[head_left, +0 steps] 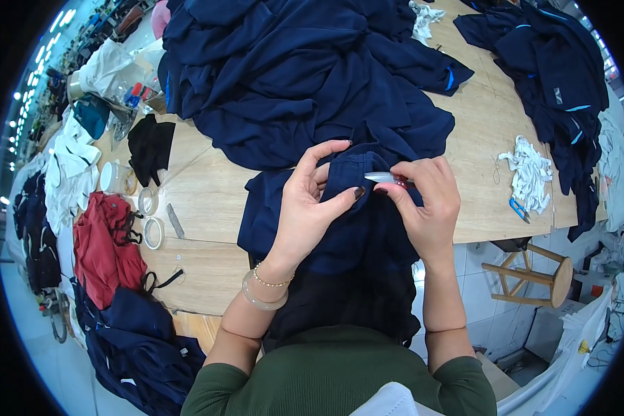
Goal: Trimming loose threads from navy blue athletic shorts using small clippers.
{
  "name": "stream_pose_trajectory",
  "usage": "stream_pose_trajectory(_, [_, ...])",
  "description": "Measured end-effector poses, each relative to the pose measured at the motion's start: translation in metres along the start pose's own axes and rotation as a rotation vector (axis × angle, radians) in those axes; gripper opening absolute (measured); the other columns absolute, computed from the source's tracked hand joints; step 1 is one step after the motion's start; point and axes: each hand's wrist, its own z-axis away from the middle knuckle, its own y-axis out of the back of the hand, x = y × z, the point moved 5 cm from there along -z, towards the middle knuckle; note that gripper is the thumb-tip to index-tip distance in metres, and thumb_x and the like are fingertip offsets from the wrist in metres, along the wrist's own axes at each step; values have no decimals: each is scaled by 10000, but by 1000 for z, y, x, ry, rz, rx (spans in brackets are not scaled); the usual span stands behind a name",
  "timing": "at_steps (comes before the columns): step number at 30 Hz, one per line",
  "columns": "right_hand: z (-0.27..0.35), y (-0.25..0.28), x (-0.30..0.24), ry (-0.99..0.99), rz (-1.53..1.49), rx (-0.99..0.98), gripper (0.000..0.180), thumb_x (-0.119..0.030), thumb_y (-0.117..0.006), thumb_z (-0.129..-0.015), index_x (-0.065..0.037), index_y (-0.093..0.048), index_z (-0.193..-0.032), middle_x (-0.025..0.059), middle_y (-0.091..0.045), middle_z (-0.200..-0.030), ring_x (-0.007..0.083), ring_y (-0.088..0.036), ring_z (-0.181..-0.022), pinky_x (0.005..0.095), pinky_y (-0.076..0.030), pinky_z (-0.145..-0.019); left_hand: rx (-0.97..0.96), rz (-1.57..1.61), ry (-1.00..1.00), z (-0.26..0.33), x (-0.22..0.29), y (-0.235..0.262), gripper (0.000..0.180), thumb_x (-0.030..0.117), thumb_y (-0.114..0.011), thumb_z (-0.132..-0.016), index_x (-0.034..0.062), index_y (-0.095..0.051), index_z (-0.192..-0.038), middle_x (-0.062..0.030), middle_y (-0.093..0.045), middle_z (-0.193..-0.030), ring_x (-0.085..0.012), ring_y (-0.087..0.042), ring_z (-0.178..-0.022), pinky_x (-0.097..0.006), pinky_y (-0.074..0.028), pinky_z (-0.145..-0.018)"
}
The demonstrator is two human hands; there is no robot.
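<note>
My left hand point(305, 201) pinches the stitched edge of a navy garment point(350, 177), thumb in front and fingers behind the cloth. My right hand point(426, 201) is closed around a small pointed tool point(378, 177). Its pale, blade-like tip points left and lies against the garment's band. Most of the tool's handle is hidden by my fingers, so I cannot tell its exact kind. The rest of the garment hangs over the table edge toward my lap.
A large heap of navy garments point(291, 76) covers the table's far middle. White scraps point(530, 173) and blue-handled snips point(518, 209) lie right. Tape rolls point(153, 234), red cloth point(107, 243) and black cloth point(150, 149) are left. A wooden stool point(561, 281) stands at lower right.
</note>
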Motion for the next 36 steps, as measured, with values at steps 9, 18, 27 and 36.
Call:
stream_pose_trajectory(9, [1,4,-1,-17,-37,4,222,-169,-818,-724,-46,-669,-831,43,-618,-751,216,-538,-704,316,-420,-628,-27,-9,-3,1,-2,-1,581,-108,-658,-829,-17,-444,-1362,-115,-657,-1061,-107,-638,-961,-209,-522,-886])
stream_pose_trajectory(18, [12,4,21,-199,-92,8,344,-167,-824,-738,-29,-659,-1007,80,-598,-852,217,-554,-754,296,-447,-673,-81,-161,-62,2,-1,-6,739,-124,-614,-817,32,-341,-1485,-115,-649,-1131,-117,-603,-1050,-240,-497,-929])
stream_pose_trajectory(27, [25,-39,15,-249,-402,-125,148,35,-692,-833,-13,-712,-971,13,-553,-759,71,-508,-665,199,-394,-627,-156,-285,51,4,-19,-1,777,-105,-621,-820,112,-340,-1511,-113,-603,-1244,-108,-599,-1032,-301,-435,-1017])
stream_pose_trajectory(36, [46,-29,82,-774,-987,125,111,-132,-615,-960,-28,-641,-930,20,-636,-860,50,-470,-666,205,-366,-605,-224,-122,133,7,-26,36,713,-54,-684,-844,44,-378,-1481,-96,-577,-1271,-111,-609,-1022,-269,-505,-940])
